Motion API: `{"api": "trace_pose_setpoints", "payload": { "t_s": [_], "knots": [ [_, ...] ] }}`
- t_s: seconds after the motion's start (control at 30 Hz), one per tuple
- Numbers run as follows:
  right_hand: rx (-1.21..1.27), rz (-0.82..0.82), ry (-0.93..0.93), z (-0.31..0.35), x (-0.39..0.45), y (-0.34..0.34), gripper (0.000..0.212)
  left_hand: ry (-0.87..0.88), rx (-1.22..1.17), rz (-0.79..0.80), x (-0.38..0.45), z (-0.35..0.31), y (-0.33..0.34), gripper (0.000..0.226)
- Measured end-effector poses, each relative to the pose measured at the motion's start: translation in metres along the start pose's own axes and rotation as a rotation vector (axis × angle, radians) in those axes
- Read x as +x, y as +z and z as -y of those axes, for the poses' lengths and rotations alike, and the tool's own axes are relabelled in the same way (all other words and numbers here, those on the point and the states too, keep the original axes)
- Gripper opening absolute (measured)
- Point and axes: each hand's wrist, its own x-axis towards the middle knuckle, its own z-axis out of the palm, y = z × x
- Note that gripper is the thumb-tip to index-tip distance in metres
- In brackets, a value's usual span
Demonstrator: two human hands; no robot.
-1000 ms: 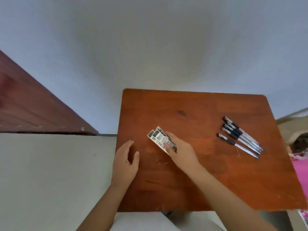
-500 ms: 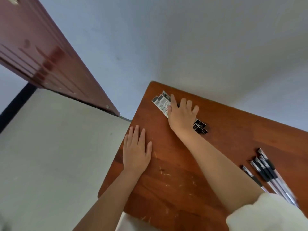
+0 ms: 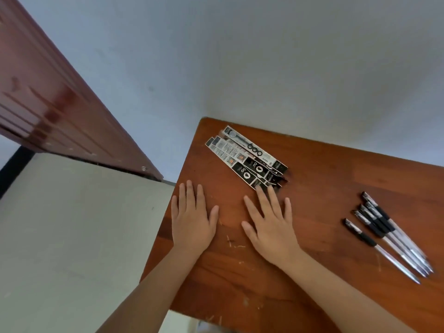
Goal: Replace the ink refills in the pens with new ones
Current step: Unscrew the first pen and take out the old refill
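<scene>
Several long black-and-white refill packs [image 3: 245, 157] lie fanned out at the far left corner of the brown wooden table [image 3: 324, 188]. Several capped pens [image 3: 386, 233] with black grips and clear barrels lie side by side at the right. My left hand [image 3: 193, 218] lies flat on the table near its left edge, fingers straight. My right hand [image 3: 270, 223] lies flat beside it, its fingertips just at the near end of the packs. Neither hand holds anything.
A grey wall stands behind the table. A reddish-brown wooden door [image 3: 60, 104] is at the left, above a pale floor [image 3: 72, 236]. The table's left edge runs just beside my left hand.
My right hand has let go of the refill packs and drawn back toward me; the packs now lie uncovered at the far corner. The view has shifted and my left hand has stayed flat.
</scene>
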Motion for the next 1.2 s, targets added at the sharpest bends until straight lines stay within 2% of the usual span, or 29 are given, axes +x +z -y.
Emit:
{"api": "trace_pose_setpoints", "payload": {
  "t_s": [0.17, 0.33, 0.43, 0.5, 0.7, 0.9, 0.97, 1.03, 1.13, 1.2],
  "knots": [
    [0.016, 0.048, 0.025, 0.0, -0.014, 0.011, 0.059, 0.062, 0.076, -0.037, -0.002, 0.005, 0.008, 0.09],
    [0.063, -0.049, 0.017, 0.003, -0.011, 0.008, 0.072, 0.079, 0.142, -0.098, -0.002, 0.007, 0.015, 0.061],
    [0.148, 0.047, 0.041, 0.002, -0.015, 0.007, 0.059, 0.095, 0.121, -0.103, -0.007, 0.007, 0.017, 0.058],
    [0.184, 0.042, 0.075, 0.004, -0.023, 0.004, 0.052, 0.104, 0.106, -0.093, -0.022, 0.005, 0.021, 0.057],
    [0.19, 0.072, 0.113, -0.004, -0.079, -0.002, 0.051, 0.154, 0.104, -0.056, -0.086, -0.009, 0.032, 0.057],
    [0.164, 0.125, 0.129, -0.024, -0.134, -0.002, 0.052, 0.171, 0.099, -0.061, -0.117, -0.012, 0.038, 0.056],
    [0.189, 0.077, 0.147, -0.034, -0.142, -0.003, 0.051, 0.167, 0.098, -0.067, -0.119, -0.013, 0.038, 0.056],
    [0.21, -0.057, 0.223, -0.048, -0.146, -0.007, 0.049, 0.168, 0.095, -0.074, -0.12, -0.015, 0.037, 0.056],
    [0.092, -0.249, 0.356, -0.078, -0.146, -0.015, 0.046, 0.165, 0.091, -0.092, -0.121, -0.016, 0.035, 0.055],
    [0.033, -0.259, 0.419, -0.094, -0.144, -0.018, 0.045, 0.16, 0.098, -0.093, -0.122, -0.016, 0.036, 0.055]
  ]
}}
